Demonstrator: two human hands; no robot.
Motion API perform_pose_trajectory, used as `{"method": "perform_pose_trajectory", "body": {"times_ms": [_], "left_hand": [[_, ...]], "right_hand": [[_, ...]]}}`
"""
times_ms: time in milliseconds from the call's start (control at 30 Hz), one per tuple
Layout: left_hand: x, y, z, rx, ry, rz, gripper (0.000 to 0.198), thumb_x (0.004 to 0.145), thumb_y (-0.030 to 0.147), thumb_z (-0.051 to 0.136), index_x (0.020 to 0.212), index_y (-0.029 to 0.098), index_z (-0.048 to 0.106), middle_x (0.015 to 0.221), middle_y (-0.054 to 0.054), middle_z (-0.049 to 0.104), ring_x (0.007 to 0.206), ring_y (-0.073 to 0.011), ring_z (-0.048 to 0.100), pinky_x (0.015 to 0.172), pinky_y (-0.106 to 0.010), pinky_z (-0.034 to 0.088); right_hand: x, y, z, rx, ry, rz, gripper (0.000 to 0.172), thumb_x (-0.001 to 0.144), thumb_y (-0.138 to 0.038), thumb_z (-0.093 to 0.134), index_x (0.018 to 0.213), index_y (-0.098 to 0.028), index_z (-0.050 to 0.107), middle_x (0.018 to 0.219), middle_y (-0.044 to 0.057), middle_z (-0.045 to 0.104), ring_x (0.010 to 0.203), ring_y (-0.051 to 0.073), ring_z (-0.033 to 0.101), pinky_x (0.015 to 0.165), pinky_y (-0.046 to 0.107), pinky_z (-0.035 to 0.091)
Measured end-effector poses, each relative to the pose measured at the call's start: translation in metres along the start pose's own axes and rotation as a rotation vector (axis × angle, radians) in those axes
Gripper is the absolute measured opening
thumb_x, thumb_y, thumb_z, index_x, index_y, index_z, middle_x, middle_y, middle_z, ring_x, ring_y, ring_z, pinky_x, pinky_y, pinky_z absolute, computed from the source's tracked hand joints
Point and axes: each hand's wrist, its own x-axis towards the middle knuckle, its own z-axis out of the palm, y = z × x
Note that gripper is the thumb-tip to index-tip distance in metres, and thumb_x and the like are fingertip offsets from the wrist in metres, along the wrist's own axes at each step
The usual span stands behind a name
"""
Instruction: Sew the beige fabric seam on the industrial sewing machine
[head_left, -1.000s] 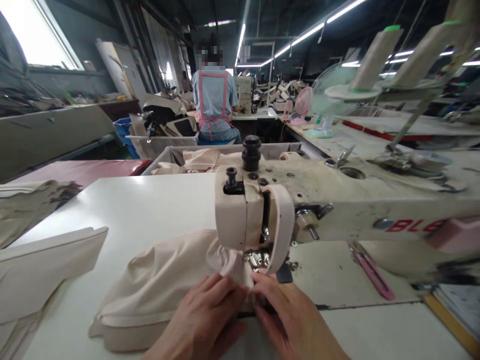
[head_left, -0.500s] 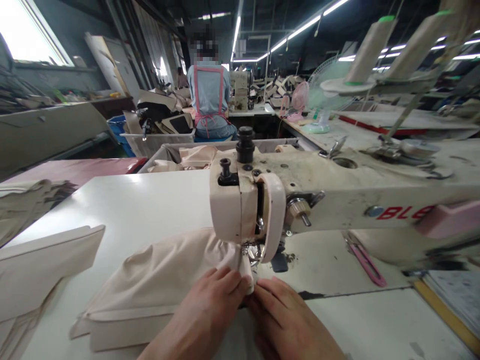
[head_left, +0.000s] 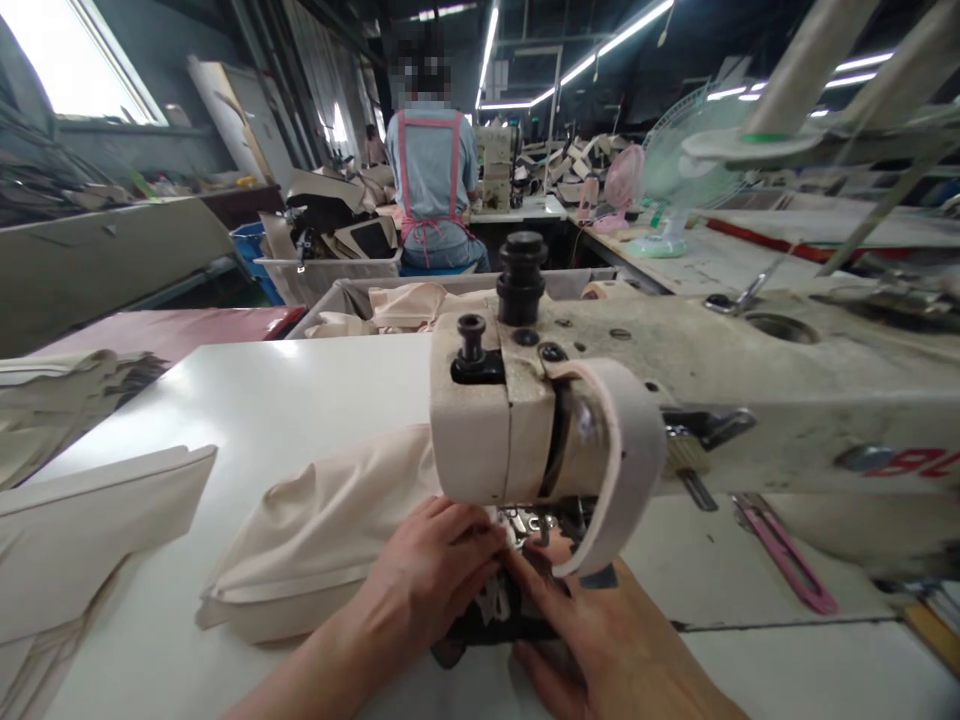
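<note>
A cream fabric piece [head_left: 330, 530], gathered and folded, lies on the white table left of the sewing machine [head_left: 480, 420]. My left hand [head_left: 442, 560] is closed over its right end, fingertips beside the presser foot [head_left: 525, 522]. My right hand [head_left: 607, 620] is at the needle area from the right, its index finger stretched towards my left fingertips and its thumb apart. Its other fingers are partly hidden behind the curved white guard [head_left: 634, 450]. Below my fingers a dark gap [head_left: 499, 610] shows in the machine bed.
Pink-handled thread snips [head_left: 791, 560] lie on the machine bed at right. Flat cream pieces [head_left: 97, 530] are stacked at left. Behind the machine stands a bin [head_left: 322, 305] with cream pieces. A person in a pink-strapped apron [head_left: 431, 180] sits farther back, with fans at right.
My right hand has moved forward and up to the needle area, its fingers spreading. My left hand has shifted slightly forward with the fabric. The view has moved closer to the machine head.
</note>
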Motion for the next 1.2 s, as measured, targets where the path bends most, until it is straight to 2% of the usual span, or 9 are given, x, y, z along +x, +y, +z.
{"method": "perform_pose_trajectory", "body": {"times_ms": [133, 333, 567, 733, 867, 1000, 1100, 1200], "left_hand": [[0.002, -0.004, 0.000, -0.065, -0.020, -0.078, 0.018, 0.088, 0.015, 0.053, 0.087, 0.021, 0.070, 0.087, -0.004, 0.069, 0.081, -0.0180, 0.064, 0.073, -0.028, 0.051], [0.003, -0.004, 0.002, -0.095, -0.032, -0.179, 0.016, 0.084, 0.007, 0.055, 0.079, 0.018, 0.067, 0.085, -0.004, 0.069, 0.081, -0.0165, 0.065, 0.068, -0.023, 0.049], [0.011, 0.000, -0.006, -0.104, -0.178, -0.094, 0.022, 0.089, 0.013, 0.048, 0.074, 0.018, 0.063, 0.080, -0.004, 0.066, 0.073, -0.0152, 0.062, 0.063, -0.023, 0.046], [0.009, 0.005, -0.001, -0.043, -0.078, -0.159, 0.027, 0.091, 0.013, 0.043, 0.068, 0.017, 0.056, 0.066, -0.003, 0.060, 0.065, -0.0152, 0.058, 0.060, -0.025, 0.043], [0.008, 0.007, 0.003, -0.007, -0.070, -0.061, 0.029, 0.091, 0.018, 0.037, 0.073, 0.019, 0.059, 0.075, -0.005, 0.064, 0.073, -0.0197, 0.058, 0.068, -0.031, 0.045], [0.005, 0.004, 0.003, -0.002, -0.093, -0.092, 0.024, 0.092, 0.016, 0.044, 0.072, 0.019, 0.058, 0.080, -0.003, 0.065, 0.076, -0.0174, 0.059, 0.071, -0.029, 0.046], [0.001, 0.001, 0.003, -0.046, -0.141, -0.116, 0.020, 0.092, 0.013, 0.047, 0.078, 0.020, 0.060, 0.087, -0.001, 0.067, 0.080, -0.0151, 0.062, 0.069, -0.024, 0.046], [-0.001, 0.000, 0.003, -0.040, -0.103, -0.088, 0.019, 0.090, 0.012, 0.049, 0.080, 0.019, 0.062, 0.088, -0.002, 0.068, 0.078, -0.0150, 0.064, 0.066, -0.022, 0.048]], "right_hand": [[-0.001, -0.003, 0.000, -0.020, 0.004, 0.011, 0.056, 0.074, -0.013, 0.058, 0.129, -0.015, 0.052, 0.110, 0.012, 0.059, 0.110, 0.033, 0.051, 0.095, 0.049, 0.047], [0.000, -0.004, 0.000, -0.083, 0.029, 0.005, 0.048, 0.074, -0.016, 0.058, 0.122, -0.013, 0.058, 0.107, 0.014, 0.059, 0.110, 0.035, 0.050, 0.095, 0.052, 0.046], [0.001, -0.005, 0.000, -0.104, 0.044, 0.005, 0.043, 0.073, -0.018, 0.058, 0.115, -0.011, 0.062, 0.105, 0.014, 0.061, 0.106, 0.034, 0.052, 0.093, 0.050, 0.048], [0.003, -0.004, 0.000, -0.132, 0.086, -0.034, 0.035, 0.068, -0.019, 0.056, 0.101, -0.010, 0.066, 0.099, 0.016, 0.063, 0.098, 0.035, 0.056, 0.086, 0.051, 0.052], [0.005, 0.001, 0.008, -0.167, 0.152, -0.057, 0.034, 0.061, -0.019, 0.055, 0.093, -0.011, 0.066, 0.093, 0.015, 0.064, 0.090, 0.035, 0.058, 0.079, 0.051, 0.055], [0.003, 0.005, 0.015, -0.222, 0.199, -0.083, 0.026, 0.065, -0.019, 0.055, 0.089, -0.014, 0.065, 0.087, 0.013, 0.064, 0.084, 0.032, 0.060, 0.076, 0.048, 0.057], [-0.001, 0.007, 0.013, -0.254, 0.154, -0.111, 0.030, 0.066, -0.016, 0.055, 0.095, -0.015, 0.064, 0.090, 0.012, 0.065, 0.087, 0.032, 0.060, 0.081, 0.048, 0.056], [-0.004, 0.006, 0.005, -0.219, 0.120, -0.078, 0.037, 0.066, -0.008, 0.052, 0.101, -0.016, 0.063, 0.094, 0.009, 0.064, 0.092, 0.029, 0.059, 0.090, 0.046, 0.052]]}}
